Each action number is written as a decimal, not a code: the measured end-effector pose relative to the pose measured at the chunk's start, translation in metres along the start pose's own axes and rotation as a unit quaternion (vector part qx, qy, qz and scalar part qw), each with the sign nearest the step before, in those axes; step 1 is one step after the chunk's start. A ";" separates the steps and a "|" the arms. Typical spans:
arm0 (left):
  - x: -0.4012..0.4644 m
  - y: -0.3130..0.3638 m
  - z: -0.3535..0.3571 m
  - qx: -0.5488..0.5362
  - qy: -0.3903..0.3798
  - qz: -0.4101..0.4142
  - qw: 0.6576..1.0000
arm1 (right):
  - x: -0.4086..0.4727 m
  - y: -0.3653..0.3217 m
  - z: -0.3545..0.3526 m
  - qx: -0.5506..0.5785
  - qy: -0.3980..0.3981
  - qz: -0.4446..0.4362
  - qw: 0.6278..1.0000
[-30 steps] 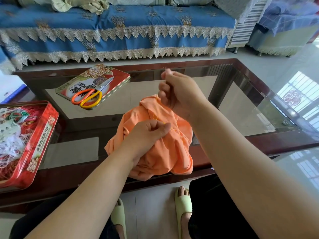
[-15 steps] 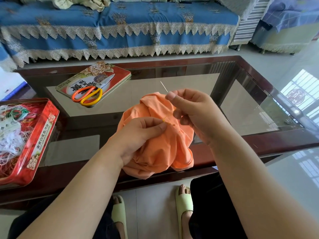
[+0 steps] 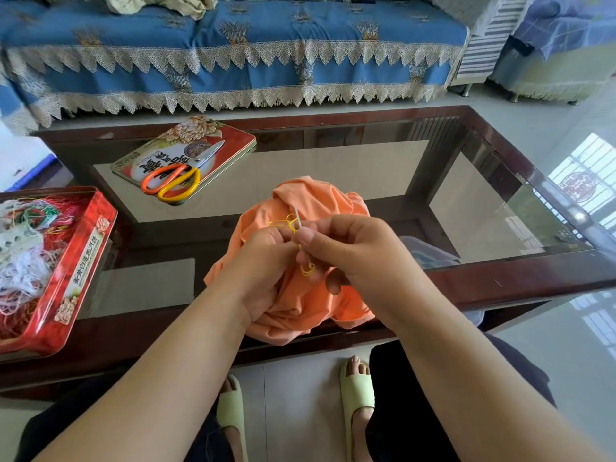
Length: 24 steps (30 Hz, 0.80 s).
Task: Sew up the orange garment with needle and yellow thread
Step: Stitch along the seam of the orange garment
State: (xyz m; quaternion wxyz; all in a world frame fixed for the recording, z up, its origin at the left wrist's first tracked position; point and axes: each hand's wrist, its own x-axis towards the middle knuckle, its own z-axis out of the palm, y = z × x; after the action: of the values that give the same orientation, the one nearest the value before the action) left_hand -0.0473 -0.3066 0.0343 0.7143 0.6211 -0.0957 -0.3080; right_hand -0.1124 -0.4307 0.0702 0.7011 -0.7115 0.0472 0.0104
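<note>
The orange garment is bunched up over the near edge of the glass table. My left hand grips a fold of it from the left. My right hand pinches the needle between thumb and forefinger, its tip pointing up and away over the cloth. Yellow thread loops beside the needle, and another yellow loop shows lower down between my two hands. The two hands touch at the fingertips.
Orange and yellow scissors lie on a red tin lid at the back left. An open red tin full of tangled threads sits at the left edge. The table has a dark wooden frame. A blue-covered sofa stands behind.
My right hand came down from above the garment with the needle and now meets my left hand at the cloth. Loose yellow thread loops have gathered there.
</note>
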 end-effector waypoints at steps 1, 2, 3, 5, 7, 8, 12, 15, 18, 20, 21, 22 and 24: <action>0.000 0.001 0.000 -0.020 0.003 -0.005 1.000 | -0.002 0.002 -0.001 -0.004 0.009 0.005 1.000; 0.000 0.001 0.001 -0.038 0.012 0.001 0.999 | -0.004 0.005 -0.002 -0.012 0.018 0.007 1.000; -0.001 0.002 0.003 -0.050 0.020 0.012 0.998 | -0.006 0.007 -0.002 -0.022 0.025 0.008 0.999; -0.003 0.004 0.005 -0.071 0.027 0.019 0.997 | -0.008 0.009 -0.002 -0.036 0.037 0.008 0.999; -0.004 0.007 0.005 -0.085 0.028 0.033 0.995 | -0.009 0.010 -0.002 -0.045 0.048 0.005 0.998; -0.004 0.008 0.004 -0.090 0.027 0.037 0.995 | -0.009 0.011 -0.003 -0.049 0.052 0.004 0.997; -0.003 0.008 0.001 -0.073 0.044 0.055 0.995 | -0.007 0.012 -0.005 -0.051 0.065 -0.002 0.997; -0.002 0.007 0.000 -0.067 0.059 0.056 0.994 | -0.007 0.011 -0.004 -0.065 0.071 -0.005 0.995; -0.002 0.008 0.000 -0.054 0.065 0.061 0.994 | -0.007 0.012 -0.006 -0.070 0.076 -0.005 0.995; -0.003 0.009 0.000 -0.045 0.070 0.072 0.994 | -0.007 0.011 -0.007 -0.077 0.078 -0.004 0.994; -0.004 0.009 0.000 -0.044 0.070 0.077 0.994 | -0.007 0.012 -0.007 -0.080 0.078 -0.003 0.994; -0.004 0.009 0.000 -0.044 0.070 0.082 0.993 | -0.007 0.012 -0.007 -0.082 0.079 -0.002 0.994; -0.004 0.008 0.000 -0.043 0.074 0.085 0.993 | -0.007 0.013 -0.008 -0.088 0.080 -0.002 0.993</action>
State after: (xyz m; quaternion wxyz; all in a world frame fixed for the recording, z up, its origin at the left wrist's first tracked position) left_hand -0.0478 -0.3037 0.0431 0.7690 0.6006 -0.0823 -0.2030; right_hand -0.1207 -0.4386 0.0582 0.6296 -0.7691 0.1008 -0.0442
